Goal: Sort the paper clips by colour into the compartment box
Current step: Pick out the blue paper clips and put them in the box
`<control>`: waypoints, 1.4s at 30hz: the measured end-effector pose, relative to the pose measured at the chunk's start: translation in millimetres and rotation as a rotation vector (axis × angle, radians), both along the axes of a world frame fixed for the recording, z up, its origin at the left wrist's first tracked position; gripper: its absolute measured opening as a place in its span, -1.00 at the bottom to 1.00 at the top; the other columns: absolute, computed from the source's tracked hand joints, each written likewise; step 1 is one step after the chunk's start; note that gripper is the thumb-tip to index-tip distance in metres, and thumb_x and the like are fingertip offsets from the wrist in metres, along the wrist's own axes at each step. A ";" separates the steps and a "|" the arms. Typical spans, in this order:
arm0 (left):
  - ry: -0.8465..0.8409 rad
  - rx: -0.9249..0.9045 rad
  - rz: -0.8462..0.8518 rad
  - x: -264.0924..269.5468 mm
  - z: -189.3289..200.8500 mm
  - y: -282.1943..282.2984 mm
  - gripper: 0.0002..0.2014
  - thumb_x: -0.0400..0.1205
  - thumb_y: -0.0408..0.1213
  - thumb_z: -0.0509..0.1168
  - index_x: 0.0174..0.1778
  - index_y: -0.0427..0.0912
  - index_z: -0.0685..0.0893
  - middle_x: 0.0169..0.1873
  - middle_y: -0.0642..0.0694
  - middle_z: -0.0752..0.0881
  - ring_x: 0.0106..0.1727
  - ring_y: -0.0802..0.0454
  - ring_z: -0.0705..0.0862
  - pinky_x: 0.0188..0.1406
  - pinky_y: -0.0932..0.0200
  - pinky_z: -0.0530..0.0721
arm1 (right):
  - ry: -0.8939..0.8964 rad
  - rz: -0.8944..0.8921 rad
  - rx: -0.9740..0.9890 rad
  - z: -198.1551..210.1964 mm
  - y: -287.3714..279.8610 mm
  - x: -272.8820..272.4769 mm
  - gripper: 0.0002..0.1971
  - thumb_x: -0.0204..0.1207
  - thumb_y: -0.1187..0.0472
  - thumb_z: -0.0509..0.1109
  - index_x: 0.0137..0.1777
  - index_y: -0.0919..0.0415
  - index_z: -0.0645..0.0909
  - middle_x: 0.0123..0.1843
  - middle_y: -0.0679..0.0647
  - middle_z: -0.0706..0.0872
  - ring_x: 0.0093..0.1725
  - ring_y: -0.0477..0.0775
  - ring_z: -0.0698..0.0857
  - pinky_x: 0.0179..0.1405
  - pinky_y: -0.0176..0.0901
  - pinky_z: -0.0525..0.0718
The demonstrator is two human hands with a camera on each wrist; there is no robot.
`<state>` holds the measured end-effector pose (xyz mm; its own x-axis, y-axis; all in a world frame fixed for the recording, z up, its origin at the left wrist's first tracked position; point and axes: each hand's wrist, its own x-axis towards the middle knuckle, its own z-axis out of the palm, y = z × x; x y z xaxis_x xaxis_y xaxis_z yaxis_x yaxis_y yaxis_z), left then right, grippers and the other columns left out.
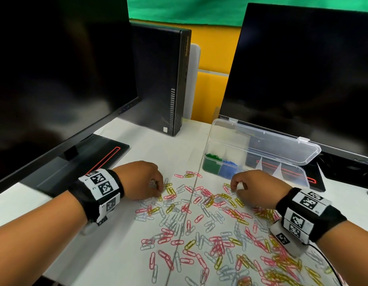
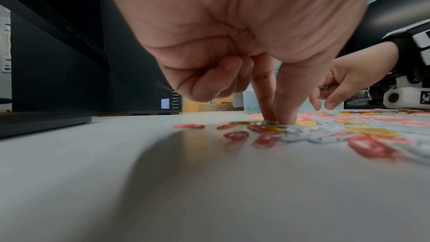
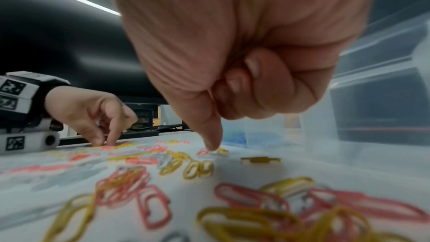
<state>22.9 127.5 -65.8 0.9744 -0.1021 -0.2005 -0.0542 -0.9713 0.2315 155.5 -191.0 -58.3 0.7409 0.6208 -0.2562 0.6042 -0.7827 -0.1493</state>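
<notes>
Loads of loose paper clips spread over the near and right part of the white worktop, pink, yellow and white all mixed, thickest toward the near right corner. Black wristbands with square printed markers on both wrists.

Further in, left hand down at the left edge of the scatter, index finger and thumb tip pressed together onto the clips, other fingers curled under. Looks like pinching a yellow clip, but can't tell for sure whether anything is actually gripped. Right hand at the far side of the scatter, fingers folded into the palm, one fingertip poking down onto a small cluster of clips. No clip visibly held there either, just touching.

Just behind the right hand, clear compartment box with its lid flipped open and leaning back. Green clips in the leftmost compartment, blue clips in the one beside it, the rest of the compartments hard to make out.

Along the far edge, dark monitor on the left, another monitor on the right, slim black computer standing upright between them.
</notes>
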 end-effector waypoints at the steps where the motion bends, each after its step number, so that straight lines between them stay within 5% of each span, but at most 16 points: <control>1: 0.004 0.007 0.005 0.3 -0.5 0.0 -0.88 0.57 0.14 0.40 -0.06 0.26 0.78 -0.10 0.22 0.62 -0.06 0.23 0.60 0.07 0.17 0.65 | -0.007 0.001 -0.008 -3.3 1.2 0.4 -0.86 0.63 0.02 0.32 0.03 -0.28 0.66 0.00 -0.25 0.63 -0.04 -0.13 0.62 -0.07 -0.25 0.56; 4: 0.010 0.025 0.019 1.5 -3.2 -0.8 -0.88 0.64 0.08 0.34 -0.10 0.17 0.72 -0.10 0.21 0.61 -0.07 0.20 0.59 0.05 0.19 0.62 | -0.060 0.035 -0.020 -5.8 7.4 -1.6 -0.91 0.64 -0.02 0.34 0.03 -0.24 0.67 0.04 -0.21 0.69 -0.02 -0.11 0.64 -0.05 -0.28 0.61; 11: -0.050 -0.106 0.095 3.3 1.8 -1.9 -0.87 0.73 -0.12 0.22 -0.08 -0.02 0.61 -0.14 0.11 0.65 -0.10 0.07 0.60 -0.01 0.13 0.61 | 0.012 0.002 -0.052 -3.1 12.2 -2.2 -0.83 0.58 0.14 0.33 -0.24 -0.08 0.53 -0.19 -0.10 0.67 -0.20 -0.06 0.58 -0.29 -0.33 0.44; 16: -0.076 -0.050 0.139 3.0 1.9 -0.6 -0.78 0.73 0.11 0.21 0.04 0.07 0.63 -0.10 0.15 0.64 -0.10 0.16 0.60 -0.08 0.17 0.57 | -0.008 -0.023 -0.040 -1.4 9.1 -6.0 -0.86 0.61 0.09 0.34 -0.20 -0.07 0.55 -0.16 -0.10 0.68 -0.18 -0.08 0.59 -0.29 -0.33 0.44; 19: -0.078 0.008 0.122 0.4 3.4 -0.1 -0.86 0.71 -0.02 0.21 -0.01 0.10 0.66 -0.06 0.15 0.67 -0.06 0.11 0.63 0.01 0.16 0.64 | -0.042 -0.041 -0.035 -2.5 7.2 -6.4 -0.87 0.65 0.00 0.33 -0.14 -0.07 0.61 -0.10 -0.08 0.70 -0.10 -0.06 0.66 -0.25 -0.32 0.48; 25: 0.028 0.036 0.064 -3.0 6.3 -6.7 -0.76 0.52 0.19 0.43 -0.06 0.14 0.77 -0.11 0.21 0.67 -0.10 0.23 0.63 0.03 0.15 0.70 | -0.055 -0.042 -0.033 -2.8 6.1 -6.1 -0.89 0.63 0.01 0.37 -0.12 -0.09 0.66 -0.07 -0.10 0.71 -0.08 -0.09 0.67 -0.25 -0.35 0.49; 33: -0.020 0.069 -0.034 -5.2 1.4 -7.4 -0.91 0.59 -0.06 0.30 -0.13 0.06 0.68 -0.18 0.13 0.67 -0.18 0.12 0.62 -0.11 0.13 0.70 | 0.011 -0.057 -0.053 -3.9 5.6 -7.7 -0.85 0.59 0.07 0.35 -0.23 -0.02 0.55 -0.15 -0.06 0.69 -0.18 -0.05 0.62 -0.27 -0.30 0.50; 38: -0.053 -0.261 0.174 -1.4 19.4 2.5 -0.88 0.52 -0.24 0.37 -0.32 -0.04 0.58 -0.37 0.05 0.71 -0.37 0.15 0.59 -0.26 0.11 0.66 | 0.101 -0.074 0.030 9.6 -1.0 -8.5 -0.77 0.59 0.09 0.32 -0.30 0.04 0.43 -0.28 -0.03 0.55 -0.31 -0.04 0.46 -0.31 -0.23 0.43; 42: 0.086 -0.992 0.477 -1.1 28.4 9.3 -0.76 0.62 -0.63 0.25 -0.31 -0.26 0.50 -0.21 -0.35 0.80 -0.40 -0.08 0.72 -0.50 0.17 0.68 | 0.728 -0.329 0.705 20.3 -10.4 -3.2 -0.82 0.22 0.27 0.44 -0.36 0.18 0.44 -0.32 0.25 0.60 -0.50 0.04 0.46 -0.59 -0.25 0.41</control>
